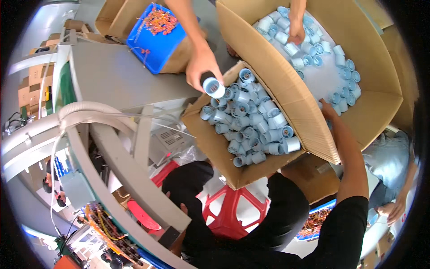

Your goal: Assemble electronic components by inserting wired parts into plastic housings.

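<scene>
My right arm reaches over the wall of a large cardboard box (286, 89). At its inner side is my right hand (328, 110), near light-blue plastic cups (342, 96); the box edge hides part of it and I cannot make out its grip. Beside my knee, only a little of my left hand (183, 208) shows past the grey frame, its fingers mostly hidden. A smaller carton (239, 181), piled with similar cups (251, 119), stands before my knees. Across from me, another person's hand (201, 65) holds a light-blue cup (213, 88) with a black part above that carton.
That person's other hand (295, 33) is among cups in the large box. A blue tray (156, 60) of small orange parts lies at upper left. Grey framing (139, 179) and a hose (94, 107) border my left. A red stool (230, 210) shows below.
</scene>
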Demonstrator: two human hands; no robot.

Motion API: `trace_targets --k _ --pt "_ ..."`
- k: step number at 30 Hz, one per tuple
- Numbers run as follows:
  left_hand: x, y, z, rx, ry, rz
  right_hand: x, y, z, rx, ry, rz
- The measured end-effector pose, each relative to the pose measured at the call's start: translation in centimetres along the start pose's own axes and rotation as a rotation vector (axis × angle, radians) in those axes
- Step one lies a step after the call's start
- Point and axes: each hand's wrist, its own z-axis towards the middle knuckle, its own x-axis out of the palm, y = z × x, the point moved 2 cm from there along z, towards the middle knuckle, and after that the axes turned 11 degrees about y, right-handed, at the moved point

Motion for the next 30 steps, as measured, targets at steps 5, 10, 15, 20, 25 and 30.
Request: trace_targets --k 5,10,15,20,25,30 --pt "-5.9 -10.8 4.1 0.003 -0.025 0.164 -0.1 4.4 1.2 0.214 0.199 0.489" --pt "4.0 -1.5 0.9 0.178 0.088 0.134 -1.8 2.8 -2.8 0.238 -0.092 0.115" --pt "5.9 -2.4 2.9 0.308 0.201 0.135 -1.0 -1.2 -1.8 0.197 -0.240 0.251" --pt "6.5 -3.3 5.4 0.397 0.236 0.123 -0.6 -1.9 -3.8 0.136 -0.285 0.316" --pt "7.3 -3.8 6.7 0.391 0.251 0.073 -8.4 14.5 -9.1 0.135 -0.249 0.319" --pt "7.2 -1.6 4.8 0.297 0.258 0.002 -7.1 5.5 -16.8 -0.074 -0.191 0.688"
